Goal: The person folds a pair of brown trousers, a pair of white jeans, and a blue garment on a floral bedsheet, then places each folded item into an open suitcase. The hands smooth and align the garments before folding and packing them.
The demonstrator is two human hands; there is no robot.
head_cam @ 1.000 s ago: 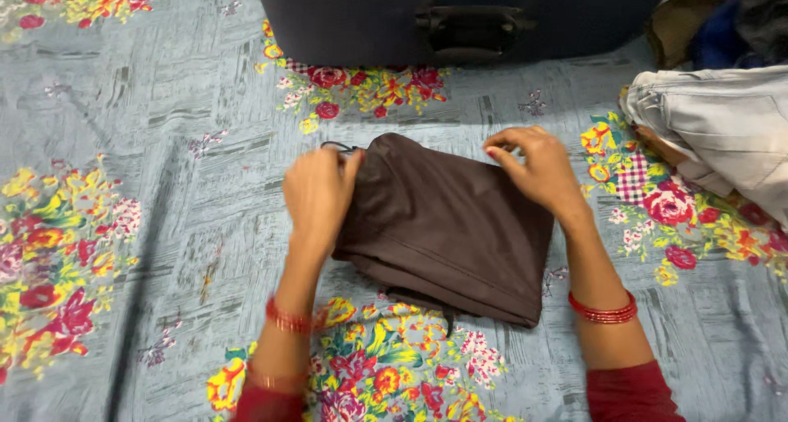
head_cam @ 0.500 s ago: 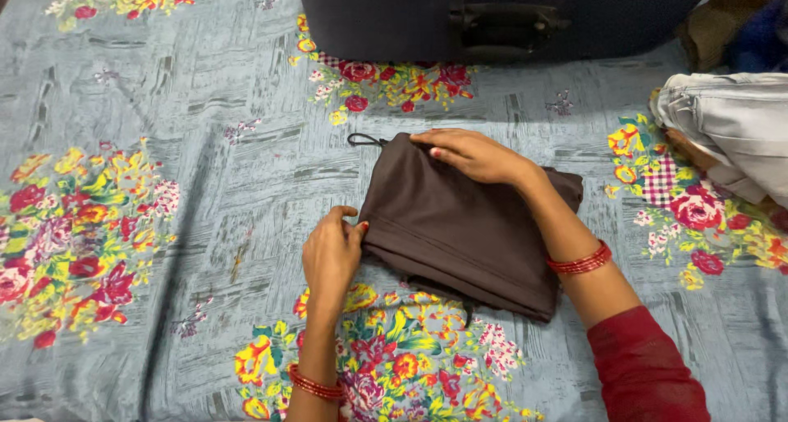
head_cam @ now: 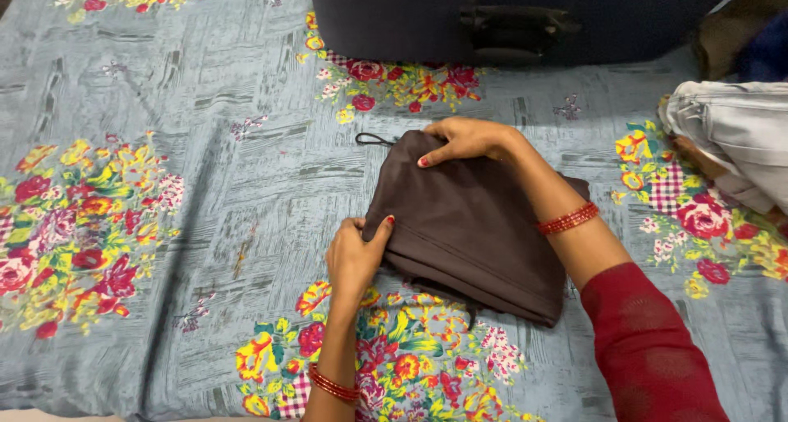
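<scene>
Fingers of left hand [head_cam: 355,258] pinch one folded brown garment [head_cam: 468,225]; right hand [head_cam: 464,139] presses flat.

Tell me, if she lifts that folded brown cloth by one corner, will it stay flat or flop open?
The folded brown cloth would probably flop: it looks soft, its layered edges sagging onto the bedsheet. The left hand pinches one edge and the right hand presses the top, suggesting it needs holding. It likely weighs little.

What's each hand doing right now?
Left hand: closed, gripping the near-left edge of the folded brown garment.
Right hand: open, fingers pressing flat on the garment's far corner.
</scene>
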